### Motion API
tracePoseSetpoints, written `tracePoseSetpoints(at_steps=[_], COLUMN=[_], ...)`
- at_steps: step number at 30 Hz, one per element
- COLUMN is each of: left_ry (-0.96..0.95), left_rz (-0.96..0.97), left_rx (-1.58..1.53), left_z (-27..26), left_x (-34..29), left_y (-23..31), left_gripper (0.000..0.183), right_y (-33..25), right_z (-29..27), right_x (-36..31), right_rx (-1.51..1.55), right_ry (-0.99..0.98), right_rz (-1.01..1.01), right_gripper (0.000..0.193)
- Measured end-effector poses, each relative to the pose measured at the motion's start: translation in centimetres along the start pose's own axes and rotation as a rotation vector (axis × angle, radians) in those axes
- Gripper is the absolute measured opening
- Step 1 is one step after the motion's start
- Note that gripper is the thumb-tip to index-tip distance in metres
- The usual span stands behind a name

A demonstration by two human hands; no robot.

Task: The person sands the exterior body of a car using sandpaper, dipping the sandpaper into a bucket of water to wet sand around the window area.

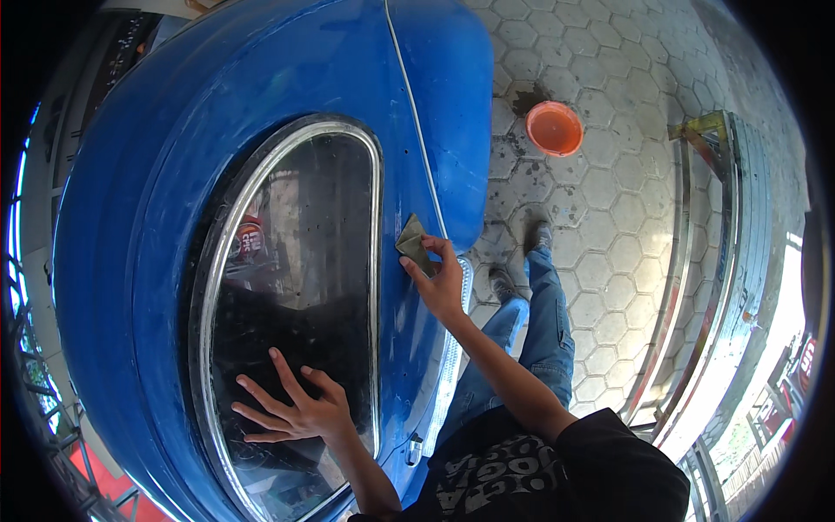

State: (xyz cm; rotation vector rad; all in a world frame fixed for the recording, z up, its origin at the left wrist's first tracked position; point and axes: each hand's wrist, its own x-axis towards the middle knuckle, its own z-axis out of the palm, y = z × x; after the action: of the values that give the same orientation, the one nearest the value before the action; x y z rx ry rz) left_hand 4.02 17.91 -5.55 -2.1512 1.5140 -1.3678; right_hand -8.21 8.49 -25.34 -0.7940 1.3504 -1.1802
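Note:
A rounded blue car body [287,70] fills the left and middle of the view. Set into it is a dark glass window [304,226] framed by a shiny metal trim [380,235] and a black rubber seal [198,287]. My left hand [306,411] lies over the lower part of the glass, fingers spread and holding nothing. Between thumb and fingers, my right hand [442,283] pinches a folded piece of grey-green sandpaper [415,246]. The sandpaper lies against the blue panel just right of the window trim. A thin pale strip [416,126] runs along the panel above it.
An orange plastic basin [554,129] stands on hexagonal paving [609,209], with wet patches [528,97] nearby. At the right is a long, worn bench [752,217]. A small handle [415,450] sits on the car close to my body. My feet are right of the car.

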Motion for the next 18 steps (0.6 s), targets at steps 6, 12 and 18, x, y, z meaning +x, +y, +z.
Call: tracePoseSetpoints(at_steps=[6, 12, 18], left_ry=[0.039, 0.004, 0.0], left_rz=[-0.009, 0.01, 0.005], left_rx=[-0.021, -0.009, 0.006], left_z=[0.1, 0.0, 0.0], left_x=[0.0, 0.0, -0.1], left_y=[-0.1, 0.0, -0.3], left_gripper=[0.034, 0.035, 0.035], right_y=[-0.4, -1.2, -1.5], right_z=[-1.8, -0.6, 0.2], right_x=[1.7, -0.1, -4.0], right_rx=[-0.008, -0.191, -0.079], right_ry=[-0.31, -0.205, -0.415], right_rz=[0.225, -0.193, -0.062], right_gripper=[0.049, 0.053, 0.062])
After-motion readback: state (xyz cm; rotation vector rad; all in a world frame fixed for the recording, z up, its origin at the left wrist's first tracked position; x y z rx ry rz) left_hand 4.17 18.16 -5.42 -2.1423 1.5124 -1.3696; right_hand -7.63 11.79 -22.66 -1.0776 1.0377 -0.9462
